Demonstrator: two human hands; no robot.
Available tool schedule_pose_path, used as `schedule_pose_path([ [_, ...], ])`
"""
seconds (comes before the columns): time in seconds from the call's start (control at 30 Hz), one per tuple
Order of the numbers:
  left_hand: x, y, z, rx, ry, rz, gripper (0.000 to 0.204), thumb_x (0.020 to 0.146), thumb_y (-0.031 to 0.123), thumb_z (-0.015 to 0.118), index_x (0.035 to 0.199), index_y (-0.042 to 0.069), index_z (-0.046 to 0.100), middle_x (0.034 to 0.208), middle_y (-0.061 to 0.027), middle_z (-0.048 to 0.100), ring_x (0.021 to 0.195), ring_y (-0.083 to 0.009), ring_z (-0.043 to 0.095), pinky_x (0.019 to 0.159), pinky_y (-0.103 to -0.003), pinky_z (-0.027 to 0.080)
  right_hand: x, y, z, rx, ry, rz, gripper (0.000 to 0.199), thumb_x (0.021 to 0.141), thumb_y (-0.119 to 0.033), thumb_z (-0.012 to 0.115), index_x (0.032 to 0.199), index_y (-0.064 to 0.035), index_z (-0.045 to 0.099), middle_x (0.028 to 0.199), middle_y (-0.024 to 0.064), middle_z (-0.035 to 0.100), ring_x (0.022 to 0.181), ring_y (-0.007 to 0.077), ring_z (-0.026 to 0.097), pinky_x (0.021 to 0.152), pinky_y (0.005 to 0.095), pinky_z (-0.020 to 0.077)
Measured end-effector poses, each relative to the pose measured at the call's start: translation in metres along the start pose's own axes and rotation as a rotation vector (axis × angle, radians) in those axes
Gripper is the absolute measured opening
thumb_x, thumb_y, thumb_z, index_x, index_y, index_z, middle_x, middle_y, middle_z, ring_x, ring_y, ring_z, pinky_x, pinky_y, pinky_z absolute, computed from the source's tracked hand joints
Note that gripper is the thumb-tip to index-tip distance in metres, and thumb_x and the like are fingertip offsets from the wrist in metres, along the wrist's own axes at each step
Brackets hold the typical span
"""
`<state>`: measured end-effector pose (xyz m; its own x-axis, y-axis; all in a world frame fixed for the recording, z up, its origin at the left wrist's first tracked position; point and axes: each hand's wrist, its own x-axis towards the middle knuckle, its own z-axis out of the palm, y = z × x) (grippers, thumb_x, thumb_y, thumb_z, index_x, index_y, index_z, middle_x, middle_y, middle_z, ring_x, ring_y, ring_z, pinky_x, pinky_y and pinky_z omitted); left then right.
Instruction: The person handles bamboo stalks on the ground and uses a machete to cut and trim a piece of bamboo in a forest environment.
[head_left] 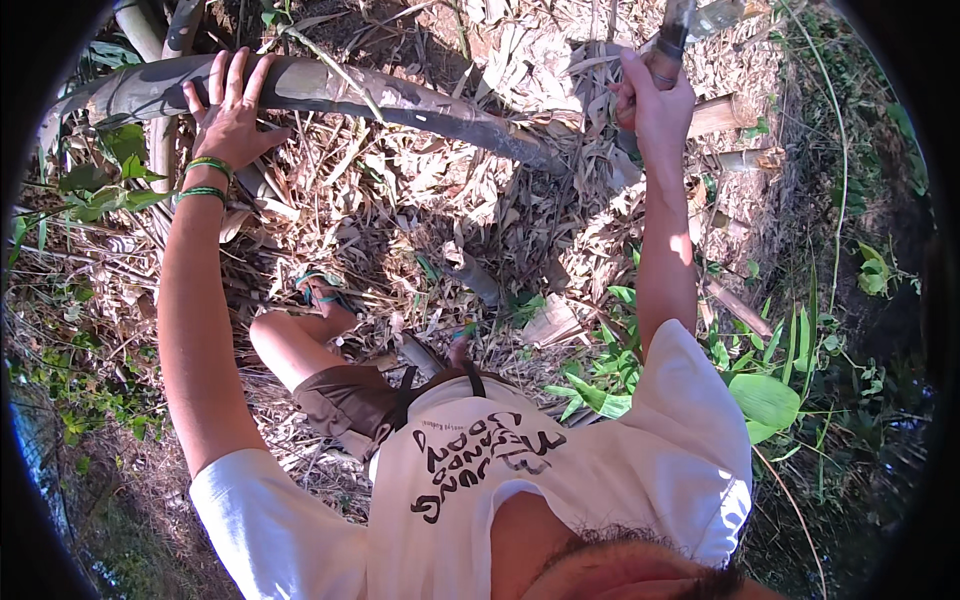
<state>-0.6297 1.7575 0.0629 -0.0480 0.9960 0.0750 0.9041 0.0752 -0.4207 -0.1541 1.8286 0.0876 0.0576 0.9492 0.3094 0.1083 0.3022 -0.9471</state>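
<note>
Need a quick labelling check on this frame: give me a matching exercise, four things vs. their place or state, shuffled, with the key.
Column 1:
1. left hand
2. right hand
3. bamboo stem
4. green wristbands

Column 2:
A. lies slanted across dry leaf litter
B. closed around a tool handle, raised at upper right
C. worn on the left wrist
D. open palm pressed on the stem, fingers spread

Pairs: 1-D, 2-B, 3-A, 4-C
</note>
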Motion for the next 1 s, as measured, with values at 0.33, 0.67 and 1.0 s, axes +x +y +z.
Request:
schedule_pose_path([
  [0.33,0.017,0.025,-0.009,-0.016,-0.08,0.013,0.112,0.074,0.055,0.082,0.162,0.034,0.016,0.169,-0.0038,0.013,0.157,-0.031,0.008,0.116,-0.075,0.009,-0.198,0.319,-0.005,-0.978,-0.103,0.625,0.044,0.077,-0.036,0.081,0.098,0.0023,0.07,0.084,0.02,0.073,0.078,0.0365,0.07,0.078,0.0427,0.0534],
  [0.67,0.001,0.001,-0.012,-0.031,-0.031,-0.008,0.116,0.068,0.053,0.086,0.161,0.033,0.02,0.168,-0.0043,0.016,0.157,-0.0308,0.008,0.117,-0.073,0.01,-0.094,0.179,0.016,-0.329,-0.217,0.948,0.028,0.087,-0.03,0.079,0.083,-0.0062,0.064,0.059,-0.0019,0.049,0.047,0.0102,0.047,0.043,0.0274,0.0361],
  [1.0,-0.003,0.0,-0.015,0.075,-0.099,-0.032,0.117,0.066,0.051,0.087,0.161,0.035,0.019,0.168,-0.0031,0.017,0.156,-0.0295,0.011,0.117,-0.074,0.009,-0.022,-0.009,0.017,0.582,0.061,-0.469,0.027,0.093,-0.004,0.056,0.07,-0.0102,0.045,0.054,0.0002,0.041,0.048,0.0144,0.045,0.075,0.0397,0.0509],
])
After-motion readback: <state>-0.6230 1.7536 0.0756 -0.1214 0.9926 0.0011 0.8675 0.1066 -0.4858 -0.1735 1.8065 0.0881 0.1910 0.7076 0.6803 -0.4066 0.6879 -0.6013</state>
